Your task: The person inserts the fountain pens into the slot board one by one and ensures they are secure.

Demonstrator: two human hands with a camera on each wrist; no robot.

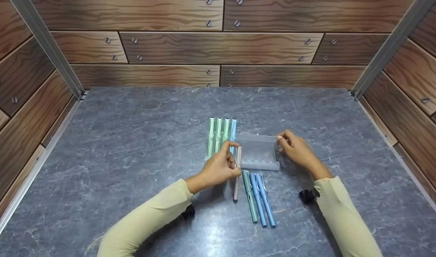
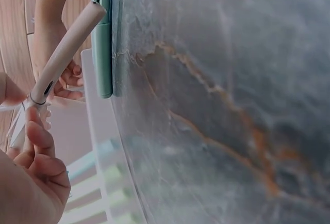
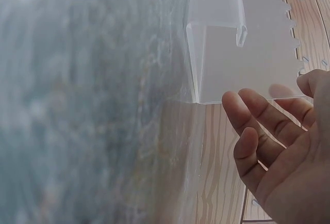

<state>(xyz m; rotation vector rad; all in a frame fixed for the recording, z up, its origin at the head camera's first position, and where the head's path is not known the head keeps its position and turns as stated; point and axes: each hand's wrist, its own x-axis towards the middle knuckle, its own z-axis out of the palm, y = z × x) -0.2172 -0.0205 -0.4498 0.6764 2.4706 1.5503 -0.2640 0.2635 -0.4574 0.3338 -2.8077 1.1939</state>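
Observation:
My left hand (image 1: 218, 169) pinches a pale pinkish pen (image 1: 235, 189) between thumb and fingers, held at the front left of a clear plastic pen stand (image 1: 259, 151). In the left wrist view the pen (image 2: 69, 51) slants up out of the fingers. Three light green pens (image 1: 218, 134) and one light blue pen (image 1: 234, 126) lie side by side in the stand's left part. At the stand's right edge, my right hand (image 1: 298, 150) grips the plastic; in the right wrist view one fingertip (image 3: 281, 91) shows through the translucent panel.
In front of the stand, a dark green pen (image 1: 250, 200) and two blue pens (image 1: 262, 200) lie on the grey marbled table (image 1: 132, 142). Wood-patterned panels (image 1: 218, 48) close off the back and both sides, with metal posts (image 1: 382, 50) at the back corners.

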